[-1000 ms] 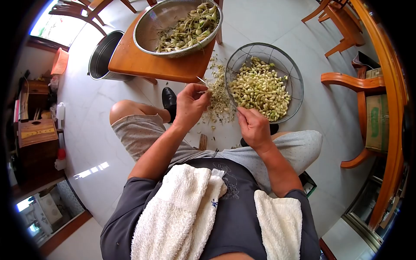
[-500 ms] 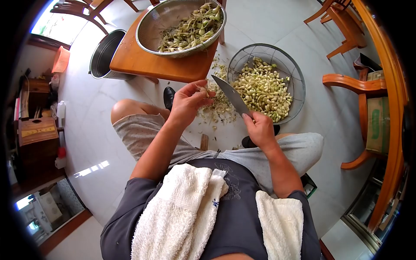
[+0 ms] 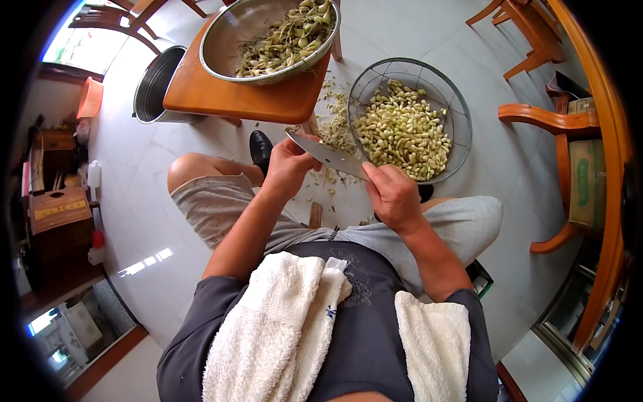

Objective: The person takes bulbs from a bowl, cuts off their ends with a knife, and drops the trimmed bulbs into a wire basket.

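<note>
My right hand is wrapped round the handle of a broad kitchen knife, its blade pointing left. Behind the blade tip, my left hand is closed, fingers pinched on a small bulb that the blade mostly hides. The blade lies across the left fingertips. Beyond the right hand, a round wire-mesh basket on the floor holds many trimmed pale bulbs. Untrimmed bulbs with stringy stalks fill part of a metal colander. Scraps of peel and roots lie on the floor below the hands.
The colander stands on a wooden chair seat. A dark metal bucket is left of it. Towels hang over my chest. A wood piece lies between my feet. Wooden furniture and a carton line the right side.
My right hand has moved left and slightly down, bringing the knife blade from beside the left hand to across its fingertips. The bulb has become mostly hidden. The view has shifted slightly.
</note>
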{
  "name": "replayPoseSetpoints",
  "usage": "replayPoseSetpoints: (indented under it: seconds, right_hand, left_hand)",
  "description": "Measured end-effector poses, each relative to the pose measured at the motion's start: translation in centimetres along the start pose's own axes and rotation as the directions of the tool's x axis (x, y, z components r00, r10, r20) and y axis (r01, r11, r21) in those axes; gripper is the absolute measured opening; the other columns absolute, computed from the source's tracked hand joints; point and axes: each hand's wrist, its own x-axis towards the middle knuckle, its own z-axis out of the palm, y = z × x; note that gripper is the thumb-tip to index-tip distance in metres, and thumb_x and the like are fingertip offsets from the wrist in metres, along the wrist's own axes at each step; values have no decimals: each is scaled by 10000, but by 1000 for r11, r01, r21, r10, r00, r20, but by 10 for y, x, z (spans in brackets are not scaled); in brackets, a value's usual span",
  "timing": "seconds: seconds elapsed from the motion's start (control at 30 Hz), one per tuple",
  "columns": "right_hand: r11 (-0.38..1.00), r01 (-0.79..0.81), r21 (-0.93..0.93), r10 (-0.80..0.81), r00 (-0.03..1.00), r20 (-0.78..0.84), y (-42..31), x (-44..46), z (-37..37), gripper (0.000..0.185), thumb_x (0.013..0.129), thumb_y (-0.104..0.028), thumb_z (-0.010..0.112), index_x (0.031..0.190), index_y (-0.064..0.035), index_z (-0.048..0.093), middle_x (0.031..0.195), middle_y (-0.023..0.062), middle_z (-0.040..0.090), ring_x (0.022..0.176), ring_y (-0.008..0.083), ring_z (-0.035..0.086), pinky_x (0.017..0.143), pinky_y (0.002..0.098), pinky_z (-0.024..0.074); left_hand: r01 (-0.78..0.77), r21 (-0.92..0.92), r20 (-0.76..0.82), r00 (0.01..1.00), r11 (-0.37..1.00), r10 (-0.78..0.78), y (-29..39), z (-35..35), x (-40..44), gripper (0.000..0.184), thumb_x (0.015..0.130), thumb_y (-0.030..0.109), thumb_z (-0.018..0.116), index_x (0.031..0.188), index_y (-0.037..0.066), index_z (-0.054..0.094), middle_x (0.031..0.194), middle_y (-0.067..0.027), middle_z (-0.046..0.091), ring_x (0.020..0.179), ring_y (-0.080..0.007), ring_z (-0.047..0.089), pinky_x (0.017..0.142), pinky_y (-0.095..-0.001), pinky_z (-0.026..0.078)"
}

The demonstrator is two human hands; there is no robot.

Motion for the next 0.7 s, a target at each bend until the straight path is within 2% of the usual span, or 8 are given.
replayPoseSetpoints:
  seconds: [0.03,0.13,0.33,0.53,0.63,0.7]
  right_hand:
    - [1000,2,-20,-2,1000,5,0,0,0,252,757,-78,659,1006,-43,642,722,78,565,679,265,574,591,363,471]
    - [1000,16,-19,-16,1000,7,2,-1,0,296,741,-22,653,1036,-28,640,738,95,566,654,278,566,582,365,465]
    - [998,31,-57,-30,999,20,1,-2,2,274,754,-72,646,1026,-43,627,713,81,536,666,264,563,584,359,466]
    - [997,47,-63,-45,998,41,4,-4,4,287,745,-58,646,1030,-33,622,715,78,533,675,262,567,580,357,466]
    - [999,17,-45,-16,1000,26,4,-6,7,186,775,-88,619,957,-50,633,690,94,536,663,278,572,574,374,469]
    - [983,-125,-136,141,984,109,22,-21,18,118,799,-122,593,893,-61,633,685,118,550,661,304,581,581,398,474]
  left_hand:
    - [8,-3,5,1000,1000,-8,-1,1,-1,192,786,-42,618,975,-43,581,756,-107,640,608,-155,577,561,-249,440]
    - [26,-7,7,1000,1000,-26,0,4,-3,168,783,-51,604,951,-45,591,751,-109,640,600,-161,575,549,-254,435]
    - [47,25,-18,999,999,-47,-1,3,-5,74,779,-56,594,852,-50,608,720,-106,632,582,-159,565,537,-257,430]
    - [72,32,-14,997,997,-72,-1,1,-5,18,772,-60,596,784,-50,605,696,-105,626,568,-153,557,540,-258,436]
    - [87,59,18,996,994,-89,5,2,-8,43,794,-31,622,823,-50,598,702,-107,627,565,-151,556,540,-254,441]
    - [135,113,15,990,984,-138,15,5,-15,83,811,-3,644,858,-49,593,707,-107,629,564,-150,556,541,-253,445]
